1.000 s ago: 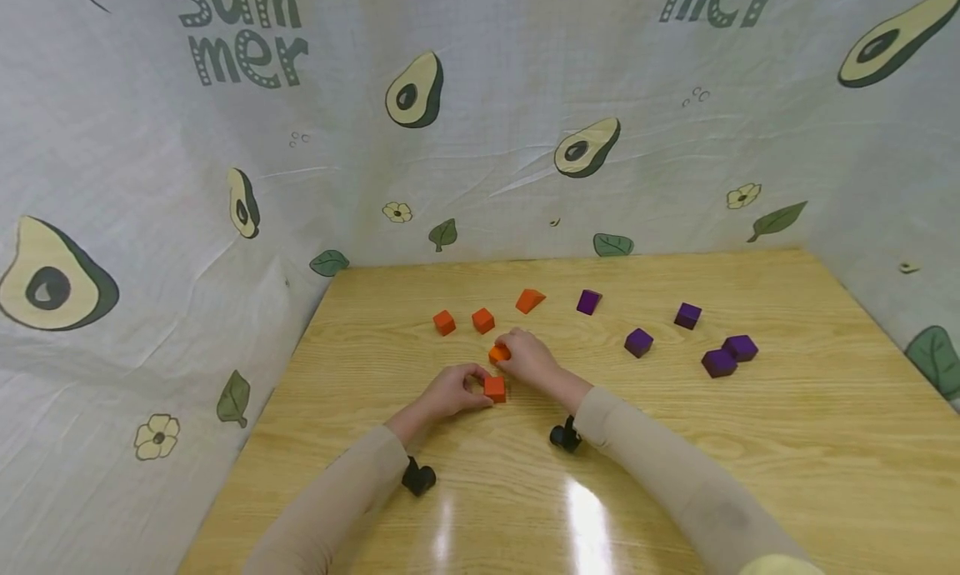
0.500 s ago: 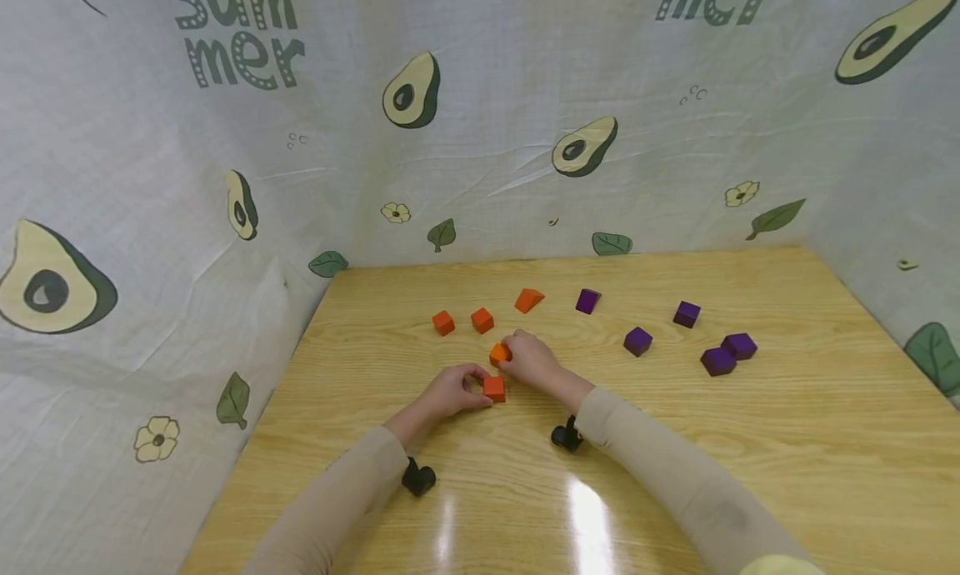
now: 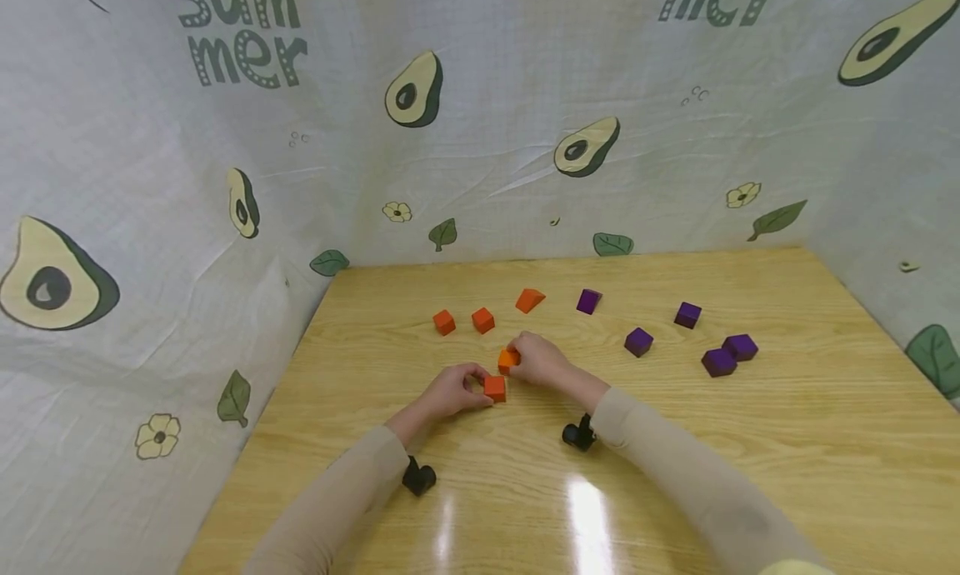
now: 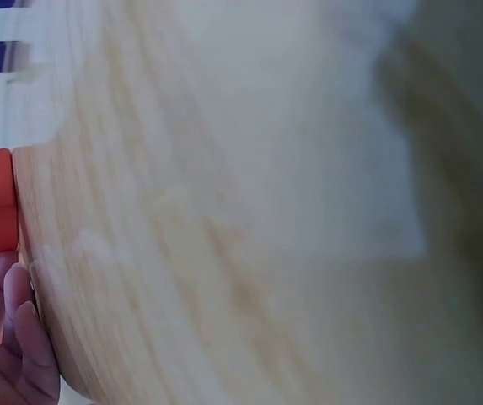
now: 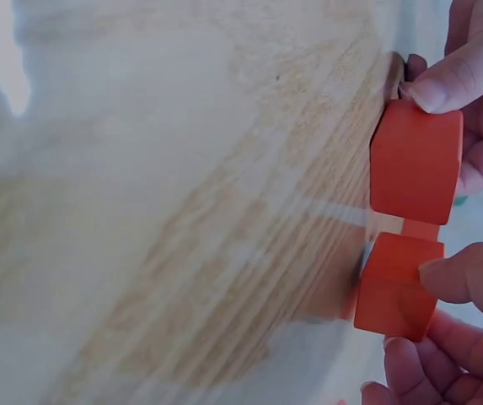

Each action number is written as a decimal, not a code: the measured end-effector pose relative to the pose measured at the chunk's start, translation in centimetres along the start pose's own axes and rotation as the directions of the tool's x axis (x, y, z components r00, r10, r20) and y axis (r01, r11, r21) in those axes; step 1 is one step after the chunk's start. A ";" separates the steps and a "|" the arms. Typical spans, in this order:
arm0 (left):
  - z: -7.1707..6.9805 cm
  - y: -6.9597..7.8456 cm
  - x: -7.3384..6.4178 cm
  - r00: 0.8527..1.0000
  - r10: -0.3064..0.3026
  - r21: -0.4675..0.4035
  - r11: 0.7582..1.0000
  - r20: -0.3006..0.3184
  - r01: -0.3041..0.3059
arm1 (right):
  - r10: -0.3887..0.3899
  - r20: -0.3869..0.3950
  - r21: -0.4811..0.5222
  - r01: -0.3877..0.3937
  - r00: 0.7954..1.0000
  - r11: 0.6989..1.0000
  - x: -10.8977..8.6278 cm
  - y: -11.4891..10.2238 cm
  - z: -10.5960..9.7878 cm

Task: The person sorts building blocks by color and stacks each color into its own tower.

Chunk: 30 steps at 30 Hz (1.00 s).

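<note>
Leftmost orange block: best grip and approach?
Pinch the leftmost orange block by two opposite upright faces, probably from above: it looks cube-like, sits cornerwise to the camera and stands apart from the next orange block, so there should be room.

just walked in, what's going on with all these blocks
At a wooden table, a person's left hand pinches one orange block, while the right hand grips a second orange block just beyond it; a slim gap shows between the two. Farther back lie three more orange pieces, with five purple blocks off to the right.
</note>
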State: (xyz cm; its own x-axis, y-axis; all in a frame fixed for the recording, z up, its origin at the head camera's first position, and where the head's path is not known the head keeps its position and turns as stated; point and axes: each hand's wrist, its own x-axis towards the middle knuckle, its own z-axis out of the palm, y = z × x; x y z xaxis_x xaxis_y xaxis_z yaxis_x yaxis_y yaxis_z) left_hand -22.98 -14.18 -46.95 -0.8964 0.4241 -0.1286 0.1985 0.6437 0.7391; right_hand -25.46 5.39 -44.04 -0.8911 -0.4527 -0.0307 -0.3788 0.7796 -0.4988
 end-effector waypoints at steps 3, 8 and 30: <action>0.0 0.1 0.0 1.000 -0.001 -0.002 1.000 0.000 0.001 | -0.018 0.021 0.010 0.017 1.000 1.000 -0.4 0.1 -0.3; 0.1 0.0 0.1 1.000 -0.010 -0.005 1.000 0.001 0.010 | -0.056 0.038 0.020 0.055 0.998 0.998 -1.1 0.2 -0.7; -0.2 0.0 0.1 1.000 0.005 -0.004 1.000 0.006 -0.005 | -0.174 0.078 0.081 0.168 0.982 0.983 -3.0 0.7 -0.2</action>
State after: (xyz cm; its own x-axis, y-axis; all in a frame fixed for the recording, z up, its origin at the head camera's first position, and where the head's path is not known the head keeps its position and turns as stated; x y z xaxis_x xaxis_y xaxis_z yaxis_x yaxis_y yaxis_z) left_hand -23.17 -14.21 -46.80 -0.8929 0.4314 -0.1289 0.2016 0.6392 0.7421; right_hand -23.07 7.39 -44.11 -0.7893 -0.6139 -0.0114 -0.5013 0.6551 -0.5653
